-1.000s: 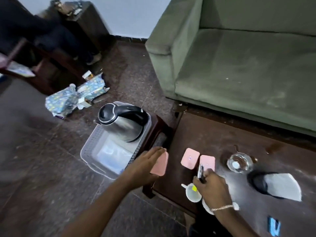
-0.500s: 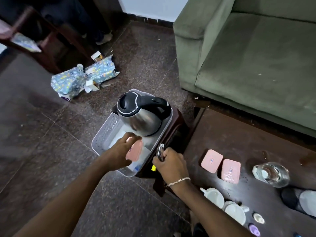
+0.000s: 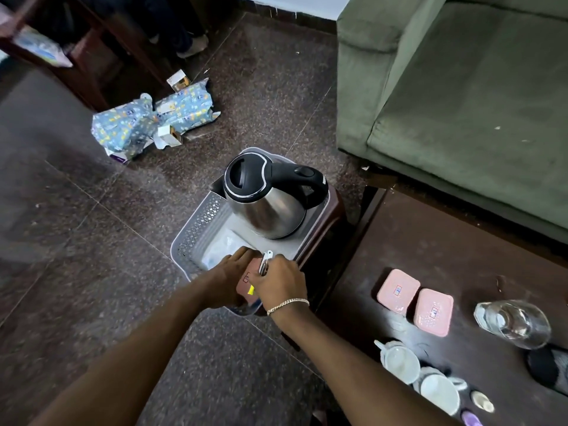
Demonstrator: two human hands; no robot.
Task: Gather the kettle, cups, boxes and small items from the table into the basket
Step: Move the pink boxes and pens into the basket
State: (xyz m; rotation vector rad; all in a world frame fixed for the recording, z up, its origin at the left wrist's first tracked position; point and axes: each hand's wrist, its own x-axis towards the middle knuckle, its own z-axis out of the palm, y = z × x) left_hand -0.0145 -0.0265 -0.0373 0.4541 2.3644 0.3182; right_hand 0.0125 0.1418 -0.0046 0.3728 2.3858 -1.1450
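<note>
Hands meet over the near end of the grey basket point(image 3: 196, 229): a pink box point(image 3: 246, 279) is gripped by the left hand point(image 3: 229, 279), a small metal item point(image 3: 265, 262) by the right hand point(image 3: 281, 279). The kettle point(image 3: 267, 195) is seated inside. Two pink boxes point(image 3: 415, 298) and white cups point(image 3: 418, 373) are left on the table point(image 3: 445, 241).

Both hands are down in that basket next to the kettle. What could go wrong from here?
The basket sits on a small stool and juts past its edge, so a push from the left hand or right hand might tip it, kettle included. The pink box and the small metal item are being set down together, and either could slip. On the table, the drinking glass looks tilted and might roll.
</note>
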